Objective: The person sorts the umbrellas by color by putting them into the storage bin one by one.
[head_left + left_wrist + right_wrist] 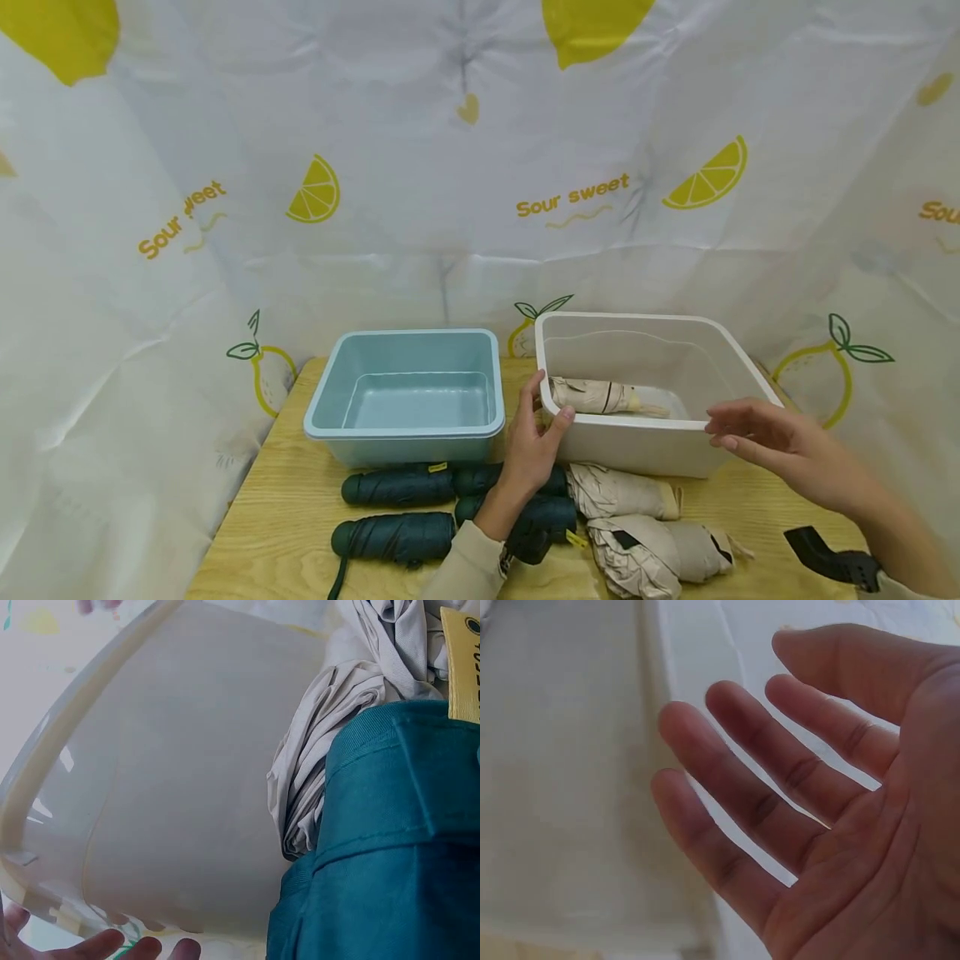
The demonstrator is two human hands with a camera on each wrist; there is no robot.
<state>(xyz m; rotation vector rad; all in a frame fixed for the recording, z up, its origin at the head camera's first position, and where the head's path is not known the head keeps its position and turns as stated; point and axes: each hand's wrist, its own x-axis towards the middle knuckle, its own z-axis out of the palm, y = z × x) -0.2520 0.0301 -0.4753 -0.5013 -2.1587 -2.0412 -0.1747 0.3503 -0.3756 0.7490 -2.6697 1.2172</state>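
My left hand (pixel 531 446) is at the front left corner of a white plastic bin (pixel 637 446), its thumb on the front rim and its fingers round the left side. In the left wrist view the fingertips (pixel 148 949) show along the bin's side wall. My right hand (pixel 787 450) is at the bin's front right corner, fingers spread loosely with nothing in them; the right wrist view shows its bare palm (pixel 840 877) beside the bin wall. Inside the bin lies one beige folded umbrella (pixel 592 395) on its side.
A light blue bin (pixel 405 434) stands to the left. Several dark green folded umbrellas (pixel 397 537) and beige folded umbrellas (pixel 637 554) lie on the wooden table (pixel 262 508) in front of the bins, some under my left forearm. A lemon-print sheet (pixel 420 250) hangs behind.
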